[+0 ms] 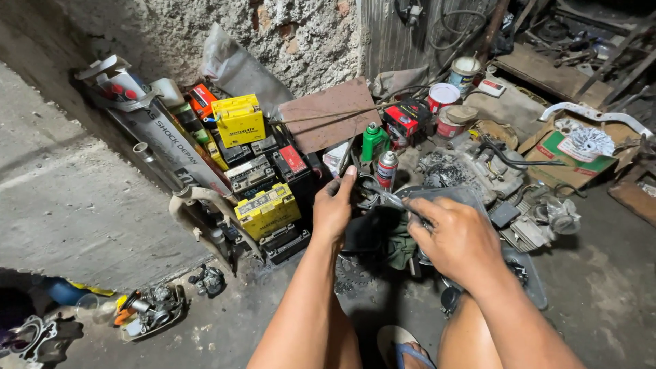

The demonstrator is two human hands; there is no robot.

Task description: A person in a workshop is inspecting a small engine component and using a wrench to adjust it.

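My left hand (333, 207) grips a dark round metal part (365, 193) at the middle of the view, thumb raised over its top. My right hand (456, 239) is closed around a slim metal tool (391, 199) whose tip points left into that part. Under both hands lies a dark green rag (398, 247) over a grey plastic tray (471, 198). My knees and a sandalled foot (403, 348) show at the bottom edge.
Yellow and black batteries (266, 208) are stacked at the left by a rough wall. A green bottle (374, 141), a red-capped spray can (387, 169), paint tins (444, 96), engine parts (478, 171) and a cardboard box (567, 154) crowd the floor behind.
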